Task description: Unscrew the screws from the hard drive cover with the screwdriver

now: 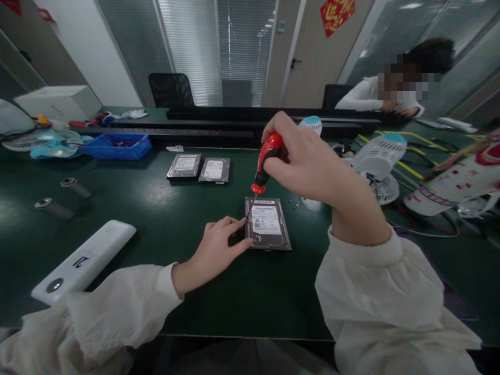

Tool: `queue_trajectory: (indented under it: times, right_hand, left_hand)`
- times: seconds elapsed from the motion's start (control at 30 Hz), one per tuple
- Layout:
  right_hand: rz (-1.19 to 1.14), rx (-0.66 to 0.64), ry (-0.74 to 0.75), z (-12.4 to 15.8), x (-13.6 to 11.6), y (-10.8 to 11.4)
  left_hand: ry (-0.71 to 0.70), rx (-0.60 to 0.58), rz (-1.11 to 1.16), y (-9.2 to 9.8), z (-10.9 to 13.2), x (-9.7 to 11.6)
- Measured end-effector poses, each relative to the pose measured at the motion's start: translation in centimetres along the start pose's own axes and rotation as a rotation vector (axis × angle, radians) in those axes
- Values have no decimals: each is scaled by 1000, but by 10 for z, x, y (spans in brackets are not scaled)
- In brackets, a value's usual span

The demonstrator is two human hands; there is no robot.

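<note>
A hard drive (269,224) lies label up on the green table in front of me. My left hand (221,244) is at its left edge, thumb and forefinger apart, the fingertips touching the drive's side and front left corner. Above the drive, my right hand (299,156) is closed around the red and black handle of a screwdriver (261,174). The screwdriver's thin shaft slants down to the drive's left edge, near my left fingertips. Whether the tip sits in a screw is too small to tell. Several small screws (294,204) lie just right of the drive.
Two more hard drives (184,165) lie farther back, left of centre. A blue tray (119,146) stands at the back left. A white oblong device (84,263) and two metal cylinders (53,207) are on the left. White fans (380,161) and cables crowd the right. Another person (406,78) sits across.
</note>
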State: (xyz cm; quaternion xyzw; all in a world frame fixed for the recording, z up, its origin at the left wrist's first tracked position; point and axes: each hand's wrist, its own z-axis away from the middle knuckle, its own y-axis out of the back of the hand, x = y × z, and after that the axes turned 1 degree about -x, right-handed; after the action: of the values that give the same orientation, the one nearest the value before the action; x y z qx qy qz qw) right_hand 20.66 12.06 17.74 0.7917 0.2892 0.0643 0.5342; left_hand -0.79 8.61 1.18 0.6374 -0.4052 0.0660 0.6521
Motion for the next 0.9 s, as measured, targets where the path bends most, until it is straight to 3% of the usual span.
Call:
queue_trajectory:
  times: [0.33, 0.47, 0.67, 0.9]
  right_hand:
    - [145, 64, -70, -1, -1, -1]
    - [105, -7, -26, 1, 1, 2]
    - [98, 91, -54, -2, 2, -1]
    - [-19, 13, 51, 0, 5, 2]
  left_hand:
    - [0, -11, 10, 0, 1, -1]
    - [-8, -11, 10, -1, 1, -4]
    - [1, -9, 24, 1, 1, -1]
    - [-5, -18, 24, -1, 1, -2]
